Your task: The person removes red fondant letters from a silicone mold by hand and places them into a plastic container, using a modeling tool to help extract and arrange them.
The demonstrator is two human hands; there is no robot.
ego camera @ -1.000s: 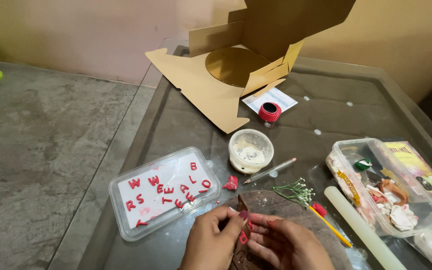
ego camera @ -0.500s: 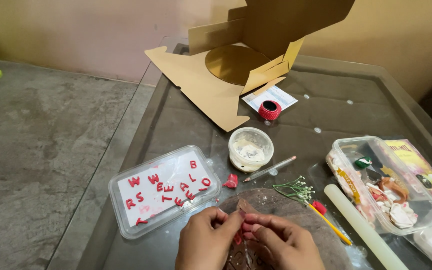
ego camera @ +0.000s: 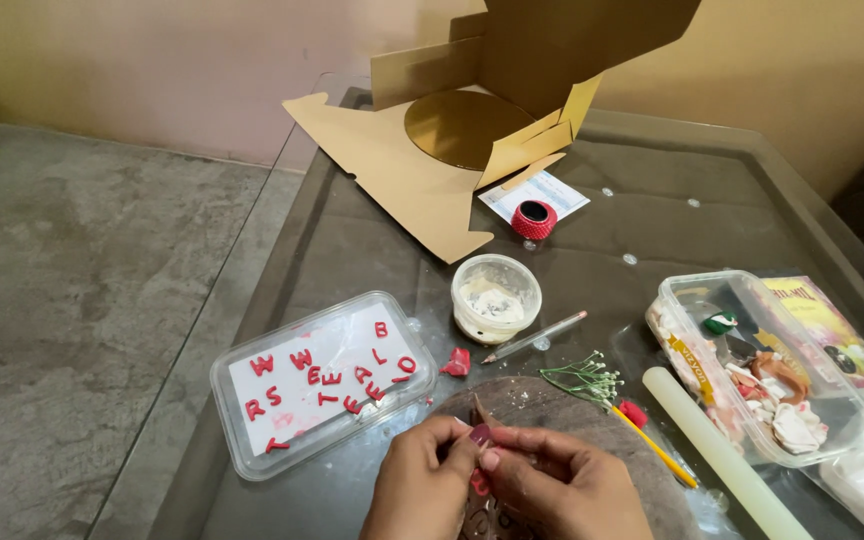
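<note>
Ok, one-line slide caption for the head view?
Both hands, left and right, pinch a small red piece beside a tray of red letters.

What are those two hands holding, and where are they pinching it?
Both the left hand and the right hand pinch a small red piece between their fingertips, over the round wooden board. The fingers hide most of it, so its shape cannot be told.

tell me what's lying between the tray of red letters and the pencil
In the head view, a small lump of red clay lies on the glass table between the clear tray of red letters and the pencil.
</note>
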